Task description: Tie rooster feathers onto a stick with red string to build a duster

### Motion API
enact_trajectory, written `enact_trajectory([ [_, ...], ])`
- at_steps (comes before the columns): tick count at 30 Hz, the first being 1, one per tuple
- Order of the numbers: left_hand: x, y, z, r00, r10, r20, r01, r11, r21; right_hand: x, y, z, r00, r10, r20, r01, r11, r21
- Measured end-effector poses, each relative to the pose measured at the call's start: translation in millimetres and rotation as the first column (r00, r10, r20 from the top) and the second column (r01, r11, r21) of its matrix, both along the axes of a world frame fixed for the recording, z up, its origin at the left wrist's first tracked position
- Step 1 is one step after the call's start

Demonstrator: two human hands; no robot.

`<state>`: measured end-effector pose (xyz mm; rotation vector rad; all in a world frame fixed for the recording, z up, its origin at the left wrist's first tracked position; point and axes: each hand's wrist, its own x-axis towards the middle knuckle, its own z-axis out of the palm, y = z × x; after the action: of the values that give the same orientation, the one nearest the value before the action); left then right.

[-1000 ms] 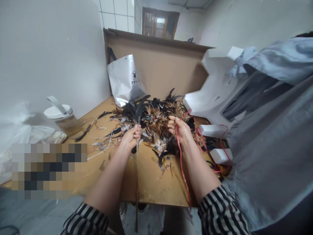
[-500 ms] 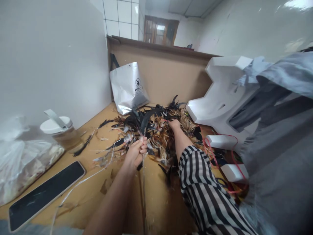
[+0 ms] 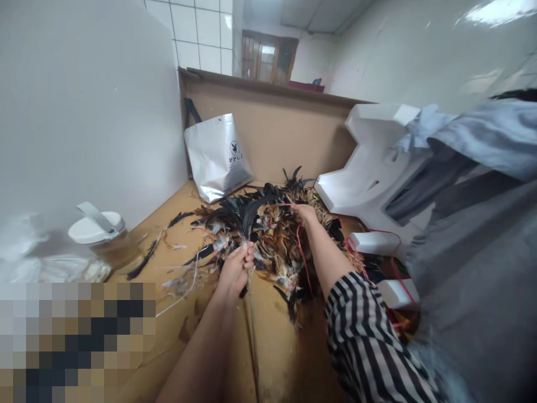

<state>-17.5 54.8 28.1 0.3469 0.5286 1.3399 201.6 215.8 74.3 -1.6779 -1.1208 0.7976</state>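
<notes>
left hand near the middle of the bench, fingers closed round the stems of a bunch of black feathers standing upright above the fist. right hand farther back, in the feather pile, fingers pinched on a red string trailing down the forearm. white-lidded cup at left.
</notes>
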Motion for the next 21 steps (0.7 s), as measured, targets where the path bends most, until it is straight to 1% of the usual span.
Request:
enact_trajectory([
  [2, 0.2, -1.0, 1.5, 1.000, 0.004, -0.018, -0.004, 1.000, 0.015, 1.4, -30.8, 17.4, 0.988, 0.078, -0.131, -0.072, 0.996, 0.055],
  [3, 0.8, -2.1, 2.9, 0.999, 0.004, -0.032, -0.003, 1.000, 0.026, 1.2, -49.4, 24.2, 0.960, 0.145, -0.239, -0.126, 0.988, 0.094],
  [4, 2.0, -3.7, 4.6, 0.999, 0.003, -0.047, -0.002, 0.999, 0.038, 0.2, -69.5, 29.2, 0.907, 0.228, -0.355, -0.190, 0.972, 0.138],
  [5, 3.8, -5.8, 6.4, 0.998, 0.001, -0.063, 0.002, 0.999, 0.053, -1.7, -90.5, 32.1, 0.834, 0.306, -0.458, -0.246, 0.951, 0.187],
  [6, 6.4, -8.3, 8.2, 0.997, -0.005, -0.080, 0.010, 0.998, 0.067, -4.6, -111.5, 33.0, 0.761, 0.365, -0.537, -0.283, 0.931, 0.231],
  [8, 13.8, -14.6, 11.1, 0.993, -0.030, -0.118, 0.041, 0.995, 0.091, -12.8, -150.3, 28.7, 0.642, 0.439, -0.628, -0.334, 0.898, 0.287],
  [10, 23.4, -21.8, 12.7, 0.984, -0.067, -0.166, 0.085, 0.991, 0.105, -23.3, -180.3, 18.0, 0.558, 0.464, -0.687, -0.355, 0.883, 0.308],
  [11, 28.6, -25.4, 13.0, 0.977, -0.088, -0.193, 0.110, 0.988, 0.106, -28.8, -191.1, 11.1, 0.533, 0.459, -0.711, -0.351, 0.884, 0.307],
  [13, 38.2, -32.2, 13.0, 0.961, -0.128, -0.245, 0.158, 0.981, 0.110, -38.8, -204.0, -3.0, 0.515, 0.428, -0.742, -0.335, 0.898, 0.285],
  [14, 42.1, -35.1, 13.0, 0.952, -0.143, -0.270, 0.178, 0.978, 0.112, -42.9, -206.9, -9.3, 0.524, 0.411, -0.746, -0.325, 0.906, 0.271],
  [16, 47.8, -40.0, 13.7, 0.936, -0.159, -0.314, 0.204, 0.972, 0.116, -48.5, -208.1, -18.9, 0.572, 0.379, -0.728, -0.306, 0.921, 0.240],
  [19, 50.9, -44.2, 16.3, 0.923, -0.158, -0.352, 0.214, 0.968, 0.128, -50.9, -205.5, -24.0, 0.654, 0.359, -0.666, -0.293, 0.932, 0.214],
  [21, 51.0, -45.1, 17.8, 0.921, -0.158, -0.357, 0.218, 0.967, 0.135, -50.4, -204.1, -22.8, 0.683, 0.366, -0.631, -0.303, 0.929, 0.212],
])
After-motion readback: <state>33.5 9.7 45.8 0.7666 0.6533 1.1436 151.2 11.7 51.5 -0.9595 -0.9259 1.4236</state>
